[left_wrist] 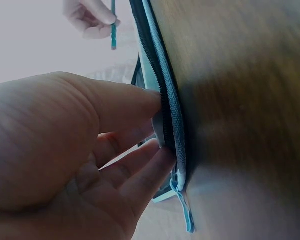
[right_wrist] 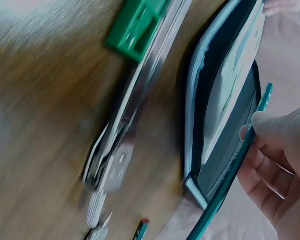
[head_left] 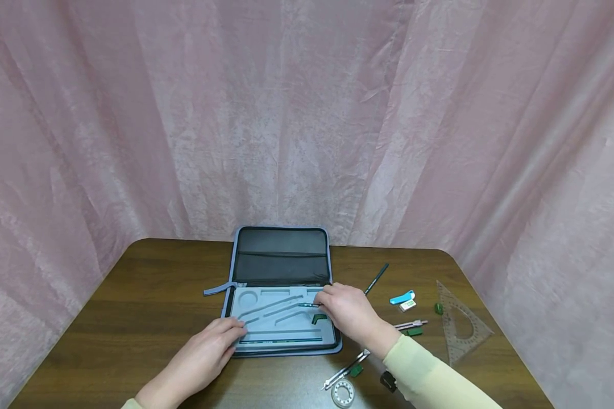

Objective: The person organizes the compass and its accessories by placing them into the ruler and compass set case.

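Note:
An unzipped blue-edged case (head_left: 281, 353) lies on the table with its dark lid raised at the back. Inside sits a pale moulded tray (head_left: 297, 291). My right hand (head_left: 349, 312) pinches a green pencil (right_wrist: 229, 175) between thumb and fingers, above the tray's right side. Its near end (left_wrist: 114, 37) points left over the tray. At the case's left front corner, my left hand (head_left: 207, 346) rests its fingertips on the tray's edge, beside the zip (left_wrist: 176, 110). Another green pencil (head_left: 281, 341) lies in the tray's front groove. A small dark-green piece (head_left: 319, 318) sits farther right.
Right of the case, a pencil (head_left: 377, 277), blue item (head_left: 402, 297), white eraser (head_left: 407, 305) and clear set square (head_left: 465, 326) lie on the table. Metal compasses (head_left: 345, 372), a white ring-shaped piece (head_left: 343, 393) and a black item (head_left: 388, 380) are near my right forearm.

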A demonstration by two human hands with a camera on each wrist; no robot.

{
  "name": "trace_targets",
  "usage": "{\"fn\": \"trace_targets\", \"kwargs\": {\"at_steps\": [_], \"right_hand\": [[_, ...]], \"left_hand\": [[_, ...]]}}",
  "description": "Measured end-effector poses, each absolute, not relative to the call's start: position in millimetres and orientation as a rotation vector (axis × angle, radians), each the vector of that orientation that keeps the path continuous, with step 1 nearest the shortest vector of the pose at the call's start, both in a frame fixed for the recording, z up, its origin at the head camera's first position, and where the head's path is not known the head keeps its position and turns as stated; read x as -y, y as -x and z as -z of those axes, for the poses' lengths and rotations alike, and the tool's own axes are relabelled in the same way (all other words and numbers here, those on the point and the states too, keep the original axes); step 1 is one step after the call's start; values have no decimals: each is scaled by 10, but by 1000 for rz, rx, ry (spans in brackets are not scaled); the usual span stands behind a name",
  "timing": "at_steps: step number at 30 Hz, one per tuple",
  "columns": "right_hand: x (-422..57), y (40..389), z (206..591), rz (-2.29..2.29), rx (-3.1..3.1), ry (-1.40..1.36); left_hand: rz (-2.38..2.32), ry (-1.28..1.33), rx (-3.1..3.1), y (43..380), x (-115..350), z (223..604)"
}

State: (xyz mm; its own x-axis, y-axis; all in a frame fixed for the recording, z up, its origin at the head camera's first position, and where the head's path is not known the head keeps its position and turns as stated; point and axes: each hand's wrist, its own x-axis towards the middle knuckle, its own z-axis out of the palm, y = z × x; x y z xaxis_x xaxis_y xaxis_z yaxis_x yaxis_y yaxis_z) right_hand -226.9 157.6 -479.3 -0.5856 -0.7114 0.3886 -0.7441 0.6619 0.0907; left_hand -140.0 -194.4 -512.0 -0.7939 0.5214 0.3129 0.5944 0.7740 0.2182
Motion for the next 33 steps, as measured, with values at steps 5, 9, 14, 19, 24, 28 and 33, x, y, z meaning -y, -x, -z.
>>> {"fn": "trace_targets", "kwargs": {"at_steps": [5,9,14,19,24,28,33], "right_hand": [[-1462,2244,4808,-106,2502,-1176],[-1378,2236,4822,-96,2483,-1191],[-1292,2226,4827,-95,2452,-1210],[-1244,2204,4823,-95,2452,-1227],[-1232,2191,4829,-73,2456,-1232],[-1228,2190,4832,-52,2479,-1229],[-1200,2192,4836,-40,2523,-1227]], "left_hand": [[458,876,2733,1398,1942,5119],[458,877,2730,1400,1941,5121],[458,881,2723,1401,1941,5126],[462,881,2720,1402,1940,5128],[458,876,2728,1401,1937,5128],[454,878,2724,1400,1940,5126],[453,879,2724,1406,1942,5120]]}}
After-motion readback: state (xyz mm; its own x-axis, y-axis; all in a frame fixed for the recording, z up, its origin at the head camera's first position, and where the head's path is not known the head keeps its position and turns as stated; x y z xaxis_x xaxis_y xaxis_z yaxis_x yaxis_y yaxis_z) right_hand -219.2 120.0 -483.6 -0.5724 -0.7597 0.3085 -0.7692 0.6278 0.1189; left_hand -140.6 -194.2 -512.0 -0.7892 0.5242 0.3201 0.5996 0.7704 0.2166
